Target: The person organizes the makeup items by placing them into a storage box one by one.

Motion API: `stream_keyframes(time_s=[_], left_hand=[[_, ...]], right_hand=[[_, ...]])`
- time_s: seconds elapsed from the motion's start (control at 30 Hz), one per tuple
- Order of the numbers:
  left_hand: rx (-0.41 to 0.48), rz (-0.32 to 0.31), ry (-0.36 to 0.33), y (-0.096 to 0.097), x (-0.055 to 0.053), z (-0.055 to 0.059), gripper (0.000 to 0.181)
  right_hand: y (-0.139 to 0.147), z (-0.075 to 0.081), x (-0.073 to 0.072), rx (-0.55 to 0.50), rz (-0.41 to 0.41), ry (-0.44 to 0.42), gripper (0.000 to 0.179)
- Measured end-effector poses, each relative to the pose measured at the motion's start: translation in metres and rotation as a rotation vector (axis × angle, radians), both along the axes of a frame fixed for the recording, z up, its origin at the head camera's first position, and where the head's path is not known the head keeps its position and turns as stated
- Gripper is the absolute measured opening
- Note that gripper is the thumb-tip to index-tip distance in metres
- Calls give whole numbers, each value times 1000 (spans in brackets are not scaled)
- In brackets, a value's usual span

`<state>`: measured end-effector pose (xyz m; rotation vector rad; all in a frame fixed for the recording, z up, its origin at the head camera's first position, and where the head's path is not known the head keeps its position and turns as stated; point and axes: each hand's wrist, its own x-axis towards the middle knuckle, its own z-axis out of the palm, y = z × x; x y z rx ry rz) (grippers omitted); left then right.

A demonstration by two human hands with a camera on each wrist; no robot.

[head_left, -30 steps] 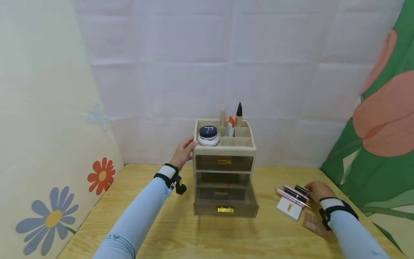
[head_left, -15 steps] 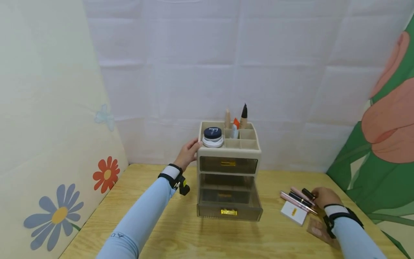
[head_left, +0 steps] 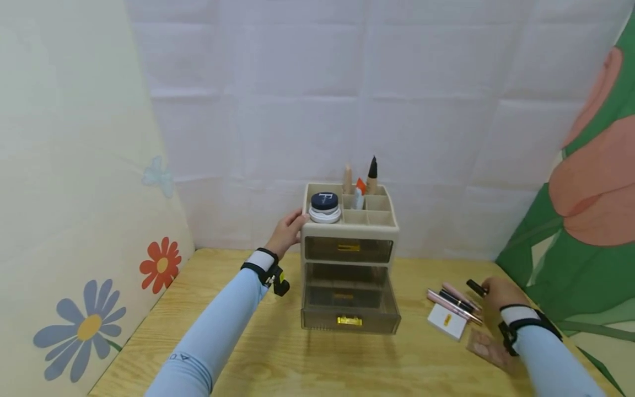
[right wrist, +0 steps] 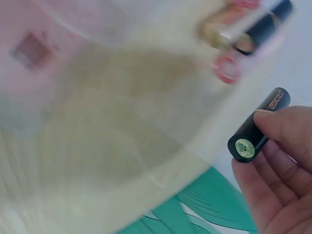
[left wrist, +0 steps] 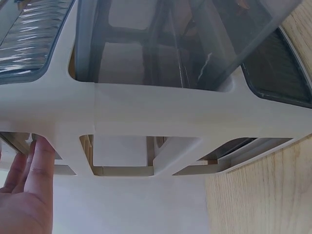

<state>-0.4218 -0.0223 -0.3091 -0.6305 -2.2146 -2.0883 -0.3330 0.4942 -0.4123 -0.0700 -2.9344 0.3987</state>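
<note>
The wood-grain table (head_left: 270, 358) carries all items. Nearest lies a flat brown compact (head_left: 486, 348), then a white box (head_left: 446, 321) with slim tubes (head_left: 443, 300) just beyond. The right hand (head_left: 503, 293) pinches a black tube (right wrist: 254, 130) between thumb and fingers; best practice, in judgement, is a mid-barrel pinch lifted clear of its neighbours. Well apart, the left hand (head_left: 285, 234) touches the organizer (head_left: 351, 227), lower drawer (head_left: 317, 318) pulled out; whether its fingers hook in cannot be told. A light, steady brace is advised. White cloth (head_left: 268, 127) hangs behind.
</note>
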Motion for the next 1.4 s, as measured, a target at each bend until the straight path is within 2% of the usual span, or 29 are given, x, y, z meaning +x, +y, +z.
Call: stream_keyframes(time_s=[0.23, 0.43, 0.6, 0.8, 1.0, 1.13, 1.27, 1.4], left_hand=[[-3, 10, 1, -1, 2, 5, 56], [7, -3, 4, 1, -1, 4, 55], [22, -10, -10, 2, 1, 5, 56], [15, -12, -17, 3, 4, 4, 57], [-4, -15, -24, 3, 3, 5, 59], [-9, -9, -25, 3, 4, 6, 59], [7, -14, -30, 3, 4, 5, 58], [22, -15, -38, 4, 3, 3, 57]], right_hand=[[-14, 45, 8, 12, 83, 101, 26], [-42, 85, 26, 48, 167, 173, 24], [-77, 115, 45, 110, 268, 268, 26], [-130, 152, 72, 160, 369, 260, 30], [-185, 172, 85, 246, 505, 291, 24], [-219, 179, 85, 303, 572, 229, 23], [-249, 181, 76, 340, 628, 88, 24], [-265, 177, 59, 270, 722, -51, 27]])
